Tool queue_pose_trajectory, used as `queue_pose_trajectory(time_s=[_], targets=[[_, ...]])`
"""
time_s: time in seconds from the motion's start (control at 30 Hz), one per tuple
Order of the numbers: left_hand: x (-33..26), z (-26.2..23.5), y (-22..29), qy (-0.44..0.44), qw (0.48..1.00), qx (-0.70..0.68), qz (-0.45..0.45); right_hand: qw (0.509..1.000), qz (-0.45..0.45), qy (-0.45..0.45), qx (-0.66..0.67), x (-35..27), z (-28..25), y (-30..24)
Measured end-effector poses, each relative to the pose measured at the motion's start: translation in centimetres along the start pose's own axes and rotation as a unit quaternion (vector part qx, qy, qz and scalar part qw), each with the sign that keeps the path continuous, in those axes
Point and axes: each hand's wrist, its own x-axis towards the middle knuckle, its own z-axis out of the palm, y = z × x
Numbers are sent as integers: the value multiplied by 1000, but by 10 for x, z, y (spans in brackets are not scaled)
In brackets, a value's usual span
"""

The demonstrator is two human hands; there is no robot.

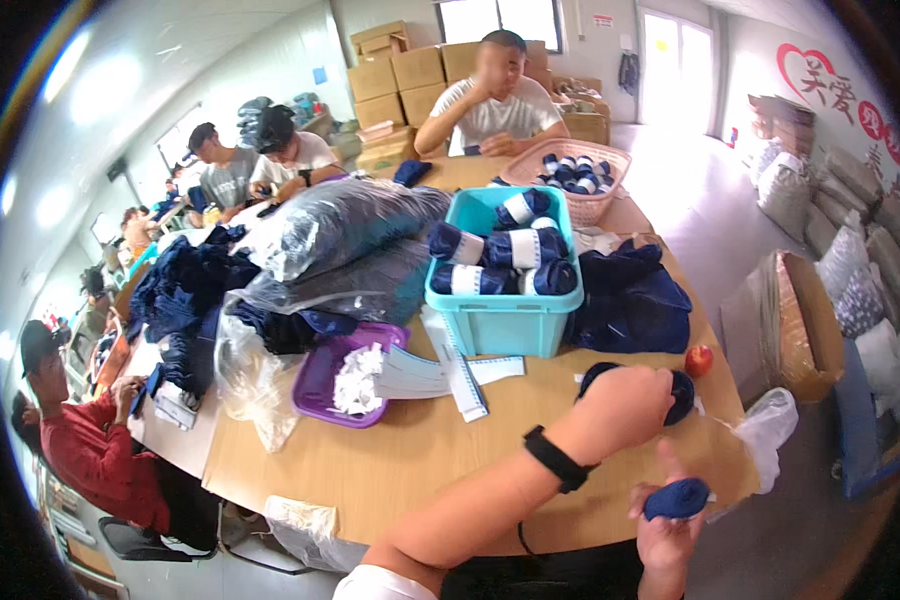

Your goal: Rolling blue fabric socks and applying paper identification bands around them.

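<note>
Here you are at the near right corner of the table (370, 480), your right hand (660, 545) closed around a navy ball (678, 499), index finger sticking out apart. Your left hand (625, 405) is over a dark-blue bundle (681, 398) by the right edge, fingers curled; whether they grip it, you can't tell from here. Just past it a red fruit (699, 360) sits near that edge, and a clear plastic bag (770, 440) hangs over the corner. Navy cloth (625, 300) and a turquoise basket (495, 325) block the way to the far edge; left of the basket come white strips (457, 365) and a purple basket (315, 405). And the labels: white bands wrap the yarn balls (525, 248), their print too small to read, while large characters and a red heart outline (782, 65) mark the right-hand wall.
</note>
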Motion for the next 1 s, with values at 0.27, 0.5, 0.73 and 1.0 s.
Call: queue_pose_trajectory(time_s=[0.27, 0.5, 0.73, 1.0], targets=[[-38, -81, 40, -9, 970, -201, 134, 991, 42, -23, -129, 26, -2, -38], [-35, -77, 47, -47, 956, -262, 125, 997, 69, -10, -46, 11, 2, -41], [-45, -94, 66, -47, 895, -442, 20, 994, 64, -88, 16, 5, -16, -40], [-45, -93, 60, 36, 952, -292, 84, 985, 100, -116, 83, 10, -13, -43]])
